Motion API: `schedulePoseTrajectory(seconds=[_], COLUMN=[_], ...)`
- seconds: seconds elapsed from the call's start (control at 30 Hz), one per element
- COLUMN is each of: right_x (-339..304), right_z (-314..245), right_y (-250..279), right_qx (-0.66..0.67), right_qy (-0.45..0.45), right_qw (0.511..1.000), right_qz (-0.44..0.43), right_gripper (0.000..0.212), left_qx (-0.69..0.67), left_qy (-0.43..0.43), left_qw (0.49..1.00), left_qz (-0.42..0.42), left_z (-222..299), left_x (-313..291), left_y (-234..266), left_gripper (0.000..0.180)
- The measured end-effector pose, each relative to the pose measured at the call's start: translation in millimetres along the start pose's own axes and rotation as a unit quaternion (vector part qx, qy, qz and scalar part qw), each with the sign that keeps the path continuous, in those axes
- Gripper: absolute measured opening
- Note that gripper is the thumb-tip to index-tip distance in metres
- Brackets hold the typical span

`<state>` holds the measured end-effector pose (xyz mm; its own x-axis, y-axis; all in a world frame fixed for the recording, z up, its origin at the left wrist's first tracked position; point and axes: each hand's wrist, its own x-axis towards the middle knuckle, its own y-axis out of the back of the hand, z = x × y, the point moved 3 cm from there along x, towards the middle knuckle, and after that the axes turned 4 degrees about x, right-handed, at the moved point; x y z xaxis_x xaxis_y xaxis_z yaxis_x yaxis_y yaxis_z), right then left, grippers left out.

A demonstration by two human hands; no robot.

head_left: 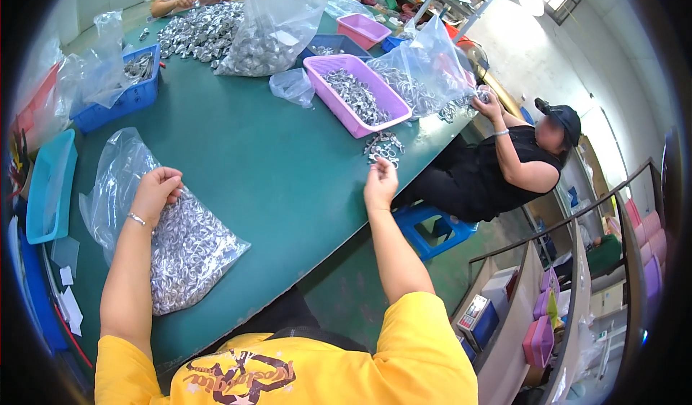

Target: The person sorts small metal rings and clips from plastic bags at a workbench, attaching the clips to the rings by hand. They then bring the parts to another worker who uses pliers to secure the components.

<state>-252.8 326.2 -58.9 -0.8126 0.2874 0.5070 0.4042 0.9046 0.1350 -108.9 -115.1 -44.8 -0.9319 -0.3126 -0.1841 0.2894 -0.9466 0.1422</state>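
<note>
My left hand [160, 193] is at the mouth of a clear plastic bag [196, 250] full of small silvery metal pieces, its fingers curled together. Whether something is pinched in them is too small to tell. The bag lies on the green table, its loose top spread away from me. My right hand [380, 183] reaches forward to the table's right edge, fingers bent closed at the near side of a small heap of silvery metal pieces [386, 145]. What it holds, if anything, I cannot make out.
Beyond the heap stands a pink basket [321, 67] of metal pieces. A blue basket [119, 109] and a turquoise tray [54, 210] line the left side. A large bag [270, 41] and a metal pile [198, 33] sit far off. A co-worker [497, 163] works at the right.
</note>
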Motion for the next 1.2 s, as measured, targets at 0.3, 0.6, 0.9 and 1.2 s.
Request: schedulePoseTrajectory(seconds=[0.3,0.6,0.9,1.2], right_x=[19,22,-35,-61], right_z=[-20,-102,-18,-21], right_y=[118,139,78,44], right_qx=[0.123,0.020,-0.169,-0.290], right_qy=[-0.126,-0.019,-0.032,0.078], right_qw=[0.968,0.989,0.984,0.940], right_qz=[0.180,0.146,-0.039,-0.164], right_gripper=[0.024,0.022,0.017,0.030], left_qx=[0.019,0.036,0.029,0.039], left_qy=[-0.020,-0.010,-0.011,-0.009], left_qw=[1.000,0.999,0.999,0.999], left_qz=[-0.009,0.002,0.011,0.001], left_z=[-5,4,-2,-3], left_x=[5,-3,2,1], left_y=[-2,-4,0,0], left_gripper=[0.014,0.014,0.014,0.013])
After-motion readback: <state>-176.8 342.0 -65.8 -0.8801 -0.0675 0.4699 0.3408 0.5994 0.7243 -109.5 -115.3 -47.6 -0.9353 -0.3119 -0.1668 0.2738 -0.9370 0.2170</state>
